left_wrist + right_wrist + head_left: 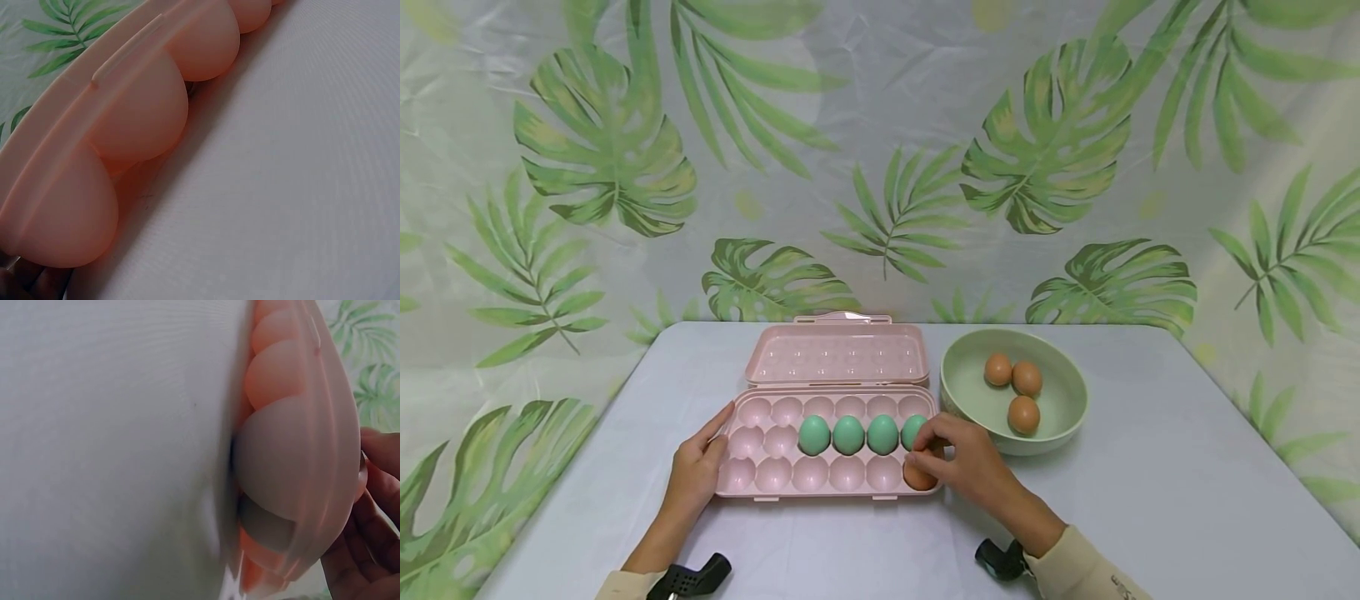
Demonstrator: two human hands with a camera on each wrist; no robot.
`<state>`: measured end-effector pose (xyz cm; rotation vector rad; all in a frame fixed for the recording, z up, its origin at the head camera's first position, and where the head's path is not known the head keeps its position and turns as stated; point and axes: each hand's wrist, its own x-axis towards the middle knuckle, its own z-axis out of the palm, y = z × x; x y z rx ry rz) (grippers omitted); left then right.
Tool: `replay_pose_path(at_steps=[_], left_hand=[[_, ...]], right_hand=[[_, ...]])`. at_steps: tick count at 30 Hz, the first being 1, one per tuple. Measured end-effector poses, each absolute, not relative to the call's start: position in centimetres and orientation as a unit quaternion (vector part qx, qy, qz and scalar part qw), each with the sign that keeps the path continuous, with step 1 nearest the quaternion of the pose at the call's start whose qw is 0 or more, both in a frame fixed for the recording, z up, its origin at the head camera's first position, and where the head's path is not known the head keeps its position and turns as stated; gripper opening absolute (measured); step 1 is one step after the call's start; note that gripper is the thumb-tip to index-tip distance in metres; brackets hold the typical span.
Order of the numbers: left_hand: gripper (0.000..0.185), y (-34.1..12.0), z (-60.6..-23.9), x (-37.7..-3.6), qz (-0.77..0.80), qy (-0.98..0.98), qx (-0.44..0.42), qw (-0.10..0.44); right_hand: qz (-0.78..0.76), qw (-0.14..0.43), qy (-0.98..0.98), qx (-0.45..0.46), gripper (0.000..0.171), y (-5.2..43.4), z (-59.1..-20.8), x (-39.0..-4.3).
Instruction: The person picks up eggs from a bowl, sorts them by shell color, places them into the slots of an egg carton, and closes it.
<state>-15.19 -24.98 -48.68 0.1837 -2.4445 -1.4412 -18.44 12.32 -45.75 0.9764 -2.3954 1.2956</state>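
Head view: a pink egg tray (810, 472) sits on the white surface (1165, 433), its lid (837, 354) opened out behind it.
Left hand (697, 467): grips the tray's left end; its fingers are bent around the edge, partly hidden.
Right hand (964, 458): thumb and fingers nearly together, pinching 1 brown egg (919, 477).
Pinched egg: at the front-right cup of the 3-row tray.
Green eggs (848, 435): 4 side by side in the middle row, filling its right part.
Green bowl (1070, 396): just beside the tray's right side, with 3 brown eggs (1024, 415) inside.
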Motion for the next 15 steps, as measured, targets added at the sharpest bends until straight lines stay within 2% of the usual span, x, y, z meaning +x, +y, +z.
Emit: replay_pose_path(at_steps=[7,15], left_hand=[[0.045,-25.03,-48.70,-15.17,-0.504,-0.849,0.066,0.146],[0.045,-25.01,-48.74,-15.19,-0.506,-0.848,0.066,0.144]], right_hand=[[0.454,0.106,-0.819,0.334,0.018,12.39,-45.37,-18.41],[0.471,0.122,-0.804,0.342,0.015,12.64,-44.81,-18.49]])
